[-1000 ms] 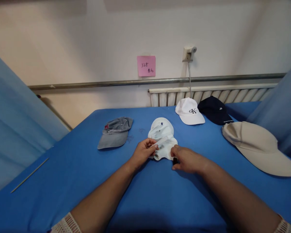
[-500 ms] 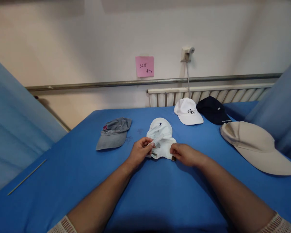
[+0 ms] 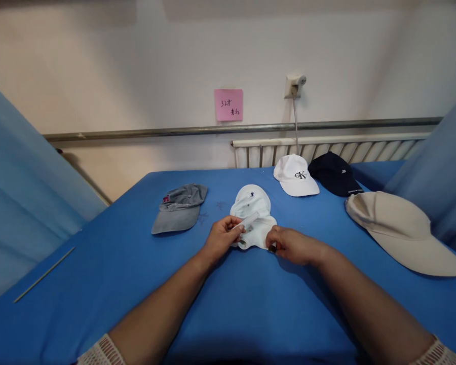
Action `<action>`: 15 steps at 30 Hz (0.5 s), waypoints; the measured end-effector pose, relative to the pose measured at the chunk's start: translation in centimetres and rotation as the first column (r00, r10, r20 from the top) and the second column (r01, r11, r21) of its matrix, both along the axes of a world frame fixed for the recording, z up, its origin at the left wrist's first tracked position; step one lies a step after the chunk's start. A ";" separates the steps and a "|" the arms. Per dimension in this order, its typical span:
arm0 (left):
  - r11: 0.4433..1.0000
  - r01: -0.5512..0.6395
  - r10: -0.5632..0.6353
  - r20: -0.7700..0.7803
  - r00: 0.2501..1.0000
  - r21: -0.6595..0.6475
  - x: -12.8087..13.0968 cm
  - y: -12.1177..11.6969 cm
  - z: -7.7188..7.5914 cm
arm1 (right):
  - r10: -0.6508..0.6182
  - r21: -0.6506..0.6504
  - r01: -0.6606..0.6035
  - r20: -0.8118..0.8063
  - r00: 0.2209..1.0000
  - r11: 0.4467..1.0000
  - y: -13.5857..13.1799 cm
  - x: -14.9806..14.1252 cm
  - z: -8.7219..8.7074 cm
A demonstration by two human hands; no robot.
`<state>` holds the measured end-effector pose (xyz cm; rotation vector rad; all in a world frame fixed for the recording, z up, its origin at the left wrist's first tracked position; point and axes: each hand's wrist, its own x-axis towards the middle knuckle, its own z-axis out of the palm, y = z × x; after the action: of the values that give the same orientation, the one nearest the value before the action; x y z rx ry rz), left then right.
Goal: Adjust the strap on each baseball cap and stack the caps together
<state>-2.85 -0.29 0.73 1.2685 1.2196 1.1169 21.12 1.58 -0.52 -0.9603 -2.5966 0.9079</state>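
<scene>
A pale white cap (image 3: 254,205) with a small dark logo lies in front of me on the blue-covered table. My left hand (image 3: 223,237) is closed at its left side, pinching a whitish strap (image 3: 250,220) that slants up across the cap. At the cap's near right corner, my right hand (image 3: 292,245) is closed on the edge. A small dark brass-coloured buckle (image 3: 272,249) shows just below those fingers. The fingertips of my right hand are partly hidden.
A grey cap (image 3: 180,208) lies to the left, and a thin stick (image 3: 44,275) farther left. At the back right are a white cap (image 3: 295,175) and a navy cap (image 3: 332,174); a beige cap (image 3: 397,223) sits nearer. Blue curtains (image 3: 30,192) hang at both sides.
The fingers of my right hand have shifted slightly at the buckle, which now looks turned. The strap in my left hand has tilted a little. The view has moved slightly.
</scene>
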 end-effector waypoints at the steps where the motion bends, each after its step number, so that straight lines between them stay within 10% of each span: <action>1: 1.000 0.003 -0.003 -0.003 1.000 -0.005 0.0 -0.1 0.0 | 0.003 0.014 -0.003 0.002 1.000 1.000 -0.1 0.0 0.2; 15: 1.000 -0.009 0.009 0.008 1.000 0.020 -0.2 0.2 -0.1 | -0.030 0.043 0.029 0.033 0.999 0.999 -0.3 -0.5 0.4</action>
<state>-3.04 -0.05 0.60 1.2737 1.2120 1.1424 20.60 1.28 -0.11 -1.0084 -2.6116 0.8322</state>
